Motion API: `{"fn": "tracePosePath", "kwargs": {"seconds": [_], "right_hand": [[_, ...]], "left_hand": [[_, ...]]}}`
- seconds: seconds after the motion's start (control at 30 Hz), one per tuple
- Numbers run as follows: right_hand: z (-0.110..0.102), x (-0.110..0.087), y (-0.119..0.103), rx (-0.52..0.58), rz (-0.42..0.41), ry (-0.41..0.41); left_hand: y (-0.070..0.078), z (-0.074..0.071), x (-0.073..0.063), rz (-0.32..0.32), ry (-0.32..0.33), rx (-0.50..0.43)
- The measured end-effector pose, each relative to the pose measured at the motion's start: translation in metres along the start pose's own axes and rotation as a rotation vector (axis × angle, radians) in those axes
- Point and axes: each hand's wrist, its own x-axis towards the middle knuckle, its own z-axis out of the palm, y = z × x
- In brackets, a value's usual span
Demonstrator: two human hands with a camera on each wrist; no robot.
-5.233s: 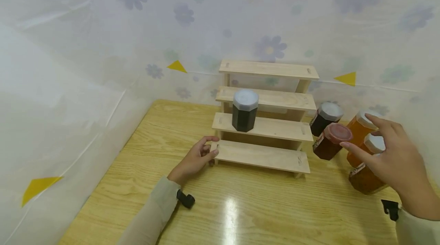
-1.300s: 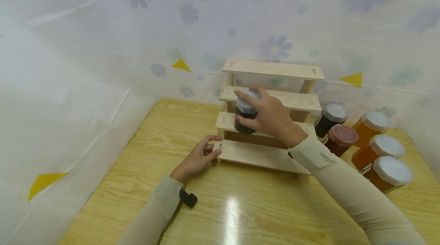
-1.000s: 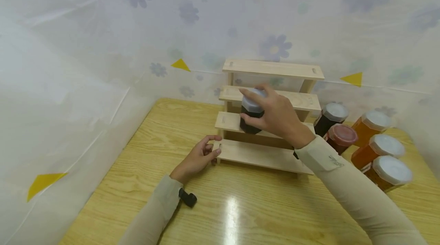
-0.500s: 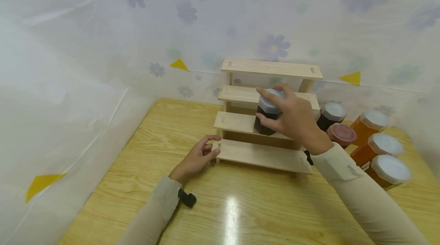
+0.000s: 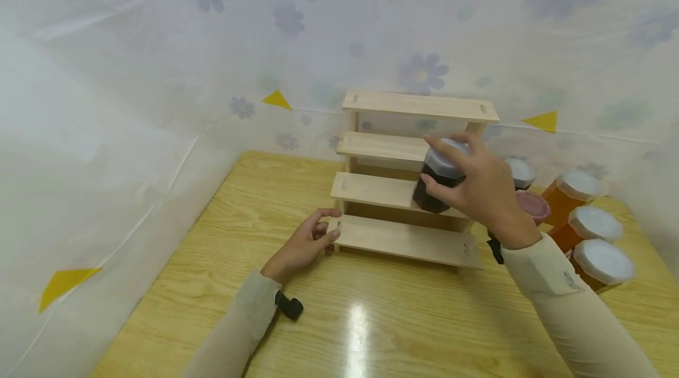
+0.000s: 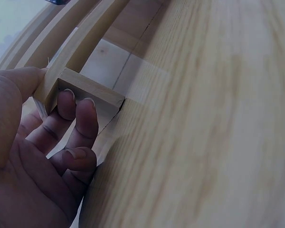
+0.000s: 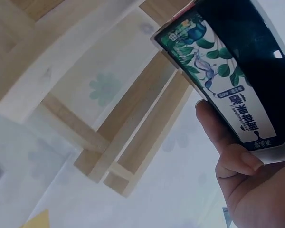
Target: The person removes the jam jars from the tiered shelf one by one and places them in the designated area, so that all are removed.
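Note:
A light wooden rack with stepped shelves (image 5: 371, 189) stands on the table. My left hand (image 5: 305, 248) grips the left end of its lowest shelf (image 5: 403, 240), thumb and fingers on either side of the board in the left wrist view (image 6: 52, 90). At the right part of the second shelf from the bottom, my right hand (image 5: 485, 189) holds a dark octagonal jar (image 5: 432, 192) with a whitish lid, thumb and fingers around its upper part. The jar leans a little. Its printed label (image 7: 228, 95) shows in the right wrist view. Whether its base touches the shelf, I cannot tell.
Right of the rack stand several more jars: a dark one (image 5: 520, 170) and a red-lidded one (image 5: 533, 206), both partly behind my right hand, and amber ones (image 5: 557, 200) with whitish lids. Flower-patterned sheeting (image 5: 318, 30) hangs behind and at the left.
Earlier the dark jar stood alone at the shelf's left part and my right hand was by the other jars. My right hand took hold of it and moved it rightward. My left hand stayed.

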Motion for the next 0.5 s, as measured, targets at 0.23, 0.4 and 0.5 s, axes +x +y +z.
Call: {"fn": "tracePosePath", "kwargs": {"seconds": [0.23,0.4,0.5], "right_hand": [[-0.011,-0.009,0.009,-0.048,-0.021,0.04],[-0.022,-0.019,0.016,-0.083,0.005,0.036],[-0.031,-0.025,0.019,-0.088,0.034,0.025]], "left_hand": [[0.0,0.001,0.0,0.01,-0.005,-0.001],[0.001,0.001,0.0,0.007,-0.003,0.007],[0.001,0.001,-0.001,0.004,-0.002,0.006]]}}
